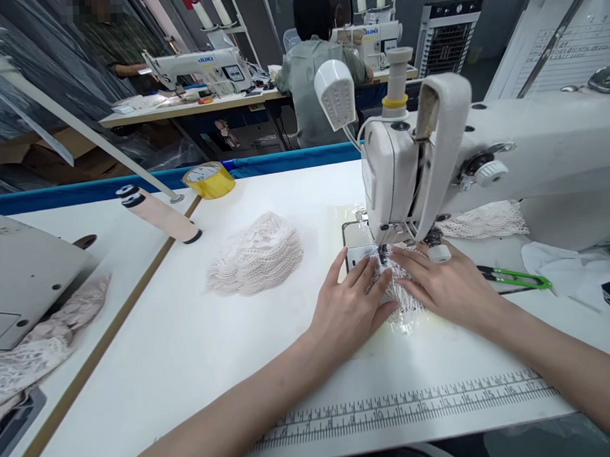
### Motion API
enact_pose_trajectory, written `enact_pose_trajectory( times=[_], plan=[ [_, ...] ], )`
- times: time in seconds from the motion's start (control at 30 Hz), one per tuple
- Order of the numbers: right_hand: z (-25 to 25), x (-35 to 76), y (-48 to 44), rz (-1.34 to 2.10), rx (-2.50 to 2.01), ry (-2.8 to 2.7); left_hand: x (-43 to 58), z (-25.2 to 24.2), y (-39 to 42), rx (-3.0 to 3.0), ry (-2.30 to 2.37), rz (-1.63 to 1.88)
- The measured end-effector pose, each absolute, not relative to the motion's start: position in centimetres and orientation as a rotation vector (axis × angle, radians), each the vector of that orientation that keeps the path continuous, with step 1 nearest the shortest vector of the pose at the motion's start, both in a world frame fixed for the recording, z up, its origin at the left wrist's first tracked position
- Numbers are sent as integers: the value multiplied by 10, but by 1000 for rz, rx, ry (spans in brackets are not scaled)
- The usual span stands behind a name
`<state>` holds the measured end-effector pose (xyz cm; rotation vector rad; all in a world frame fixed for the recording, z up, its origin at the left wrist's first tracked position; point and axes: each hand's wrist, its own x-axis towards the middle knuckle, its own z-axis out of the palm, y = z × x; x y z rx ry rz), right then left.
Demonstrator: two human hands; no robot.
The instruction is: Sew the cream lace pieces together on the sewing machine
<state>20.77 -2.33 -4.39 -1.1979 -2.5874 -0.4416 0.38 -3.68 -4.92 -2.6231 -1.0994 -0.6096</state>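
A piece of white lace [406,298] lies under the needle of a white sewing machine [390,179]. My left hand [350,303] rests on the lace's left side, fingers spread and pointing toward the presser foot [382,252]. From the right, my right hand [439,280] lies flat on the lace with its fingers stretched out close to the needle. Both hands press the lace from above, and parts of it are hidden beneath the fingers. To the left, a stack of pale lace pieces [260,257] sits on the white table [230,364].
Yellow tape [209,180] and a pink thread cone [159,217] stand at the back left. Green thread snips [519,278] lie right of my right hand. More lace [487,220] is behind the needle. A ruler strip [391,410] runs along the front edge. Ahead sits a person [310,88].
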Motion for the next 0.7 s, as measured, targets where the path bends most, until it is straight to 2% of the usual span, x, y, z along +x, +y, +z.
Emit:
enact_pose_trajectory(
  times=[0.1, 0.23, 0.37, 0.53, 0.7],
  plan=[
    [-40, 208, -26, -414, -1092, -2536, 0, -48, -38, -2630, -1034, -655],
    [-33, 207, -32, -179, -902, -2517, -7, -44, -40, -2727, -777, -694],
    [-31, 207, -35, -13, -926, -2598, -9, -44, -37, -2742, -761, -701],
    [-38, 206, -32, -226, -917, -2555, -4, -46, -37, -2772, -975, -814],
    [-37, 206, -33, -386, -789, -2523, -4, -47, -40, -2731, -904, -645]
  ],
)
